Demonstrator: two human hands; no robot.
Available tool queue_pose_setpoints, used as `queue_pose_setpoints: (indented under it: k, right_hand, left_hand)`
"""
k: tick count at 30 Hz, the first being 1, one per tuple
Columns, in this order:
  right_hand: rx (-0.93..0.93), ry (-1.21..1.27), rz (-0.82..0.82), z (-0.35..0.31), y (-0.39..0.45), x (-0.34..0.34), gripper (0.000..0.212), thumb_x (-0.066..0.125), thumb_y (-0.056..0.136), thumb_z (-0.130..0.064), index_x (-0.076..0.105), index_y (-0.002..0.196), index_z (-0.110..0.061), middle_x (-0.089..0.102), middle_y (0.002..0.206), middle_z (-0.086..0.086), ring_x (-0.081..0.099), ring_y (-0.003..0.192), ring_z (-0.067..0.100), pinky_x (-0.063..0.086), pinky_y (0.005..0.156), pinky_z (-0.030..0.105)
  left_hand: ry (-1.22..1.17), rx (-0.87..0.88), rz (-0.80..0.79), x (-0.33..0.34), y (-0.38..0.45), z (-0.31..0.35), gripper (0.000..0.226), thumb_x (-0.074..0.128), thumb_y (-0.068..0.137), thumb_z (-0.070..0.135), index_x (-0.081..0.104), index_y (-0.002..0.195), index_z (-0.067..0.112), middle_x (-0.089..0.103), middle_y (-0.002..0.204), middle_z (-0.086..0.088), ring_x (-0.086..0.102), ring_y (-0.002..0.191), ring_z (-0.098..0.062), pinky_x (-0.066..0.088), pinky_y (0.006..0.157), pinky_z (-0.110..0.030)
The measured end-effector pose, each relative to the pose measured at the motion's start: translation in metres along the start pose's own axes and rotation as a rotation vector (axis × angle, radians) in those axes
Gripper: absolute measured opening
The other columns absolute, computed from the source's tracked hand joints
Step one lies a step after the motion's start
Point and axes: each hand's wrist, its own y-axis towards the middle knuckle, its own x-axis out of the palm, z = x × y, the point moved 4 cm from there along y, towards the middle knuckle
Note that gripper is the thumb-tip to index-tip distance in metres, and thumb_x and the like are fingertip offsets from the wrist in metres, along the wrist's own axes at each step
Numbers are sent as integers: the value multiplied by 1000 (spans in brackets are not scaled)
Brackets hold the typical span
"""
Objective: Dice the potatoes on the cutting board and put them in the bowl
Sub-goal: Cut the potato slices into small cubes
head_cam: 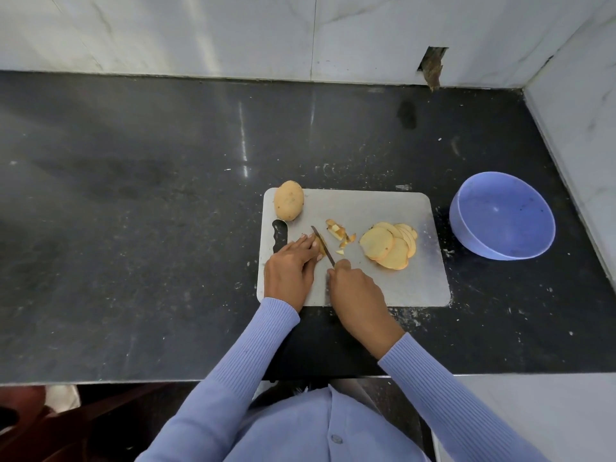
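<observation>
A grey cutting board [400, 281] lies on the black counter. My right hand [356, 296] grips a knife [322, 241], its blade angled across a small potato piece [322, 247]. My left hand [290, 265] presses that piece down with straight fingers; most of it is hidden beneath them. Small cut bits [338, 232] lie just right of the blade. A fan of round potato slices [390, 244] rests further right. One whole potato [288, 200] sits at the board's far left corner. The blue bowl [466, 225] stands right of the board with nothing inside.
The black stone counter [150, 228] stretches wide to the left of the board. White marble walls [233, 31] close the back and the right side. The counter's front edge runs just in front of my body.
</observation>
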Motion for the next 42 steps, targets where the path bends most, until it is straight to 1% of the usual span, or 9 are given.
queue_pose_setpoints:
  k: [3, 7, 11, 14, 19, 25, 34, 37, 42]
  right_hand:
    - [7, -30, -41, 6, -14, 3, 25, 25, 105, -28, 42, 110, -10, 59, 93, 7, 51, 75, 21, 34, 62, 30]
    - [31, -31, -94, 16, -32, 8, 19, 29, 105, -25, 40, 109, -11, 60, 95, 8, 58, 81, 23, 35, 64, 30]
    - [53, 6, -60, 22, -38, 6, 21, 23, 105, -31, 33, 96, -16, 46, 79, -1, 44, 66, 17, 32, 61, 30]
    - [60, 42, -52, 22, -37, 7, 22, 22, 105, -33, 35, 97, -17, 44, 75, -3, 38, 58, 10, 29, 56, 29]
    - [58, 52, -47, 29, -42, 12, 23, 22, 105, -35, 34, 94, -18, 48, 77, -1, 46, 67, 17, 36, 63, 31]
    - [68, 106, 3, 34, -35, 4, 24, 24, 104, -34, 39, 97, -16, 41, 69, -6, 42, 62, 12, 34, 62, 29]
    - [19, 102, 42, 17, -16, 4, 33, 24, 104, -36, 46, 107, -12, 55, 86, 5, 53, 74, 21, 40, 63, 33]
    - [52, 114, 58, 23, -13, 0, 32, 23, 104, -35, 45, 108, -12, 55, 87, 4, 50, 74, 20, 38, 64, 31]
    - [7, 87, 42, 16, -10, 2, 33, 23, 104, -37, 46, 108, -12, 50, 83, 2, 51, 75, 20, 38, 65, 32]
  left_hand:
    - [12, -1, 5, 0, 0, 1, 15, 75, 75, -3, 76, 88, 4, 72, 98, -11, 68, 95, -24, 53, 88, -38]
    - [12, -8, 11, 0, 1, 0, 11, 74, 77, 0, 76, 86, 5, 72, 98, -10, 69, 94, -24, 55, 86, -41]
    - [6, -7, 10, -1, 1, 0, 10, 74, 77, 0, 76, 86, 5, 72, 99, -10, 69, 94, -24, 54, 88, -41]
    - [0, -14, 13, -2, 1, 2, 11, 75, 77, 0, 76, 87, 5, 72, 99, -11, 69, 93, -25, 53, 89, -42]
    - [15, -19, 2, -2, 0, 2, 13, 73, 79, 1, 75, 91, 5, 71, 101, -10, 69, 95, -25, 52, 90, -41]
    - [15, -24, 8, -2, -1, 3, 15, 75, 77, 0, 75, 92, 4, 71, 101, -11, 69, 95, -25, 52, 90, -41]
    - [8, -44, -4, -2, -1, 4, 17, 75, 76, -1, 74, 93, 3, 71, 101, -12, 68, 95, -27, 52, 89, -43]
    - [11, -32, -1, -2, -1, 3, 17, 76, 75, -2, 75, 90, 4, 71, 101, -12, 69, 95, -27, 53, 87, -44]
    - [19, -27, 3, -2, 0, 4, 18, 76, 74, -2, 75, 91, 4, 71, 100, -12, 69, 94, -26, 54, 87, -42]
